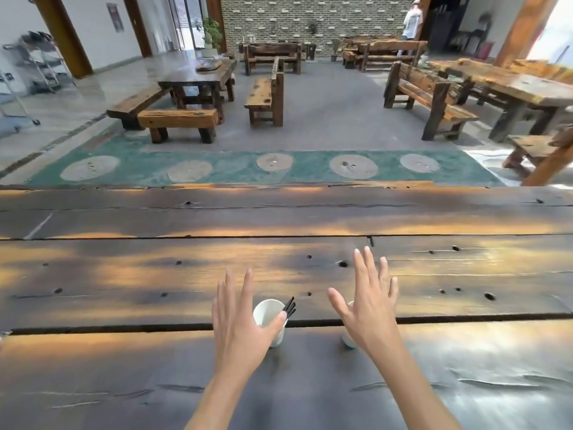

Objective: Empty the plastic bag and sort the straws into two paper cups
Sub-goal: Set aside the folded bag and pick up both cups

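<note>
Two white paper cups stand on the dark wooden table (pixel 124 274). The left cup (pixel 267 311) holds black straws (pixel 290 307) that lean out over its right rim. My left hand (pixel 238 318) hovers flat above this cup's left side, fingers spread, holding nothing. The right cup (pixel 348 340) is mostly hidden under my right hand (pixel 367 302), which is also flat with fingers apart and empty. Whether the right cup holds straws is hidden. No plastic bag is in view.
The table's far edge (pixel 279 186) runs across the middle of the view. Beyond it lie a green floor strip with round stone discs, wooden benches (pixel 178 119) and tables. A person (pixel 412 18) stands far back on the right.
</note>
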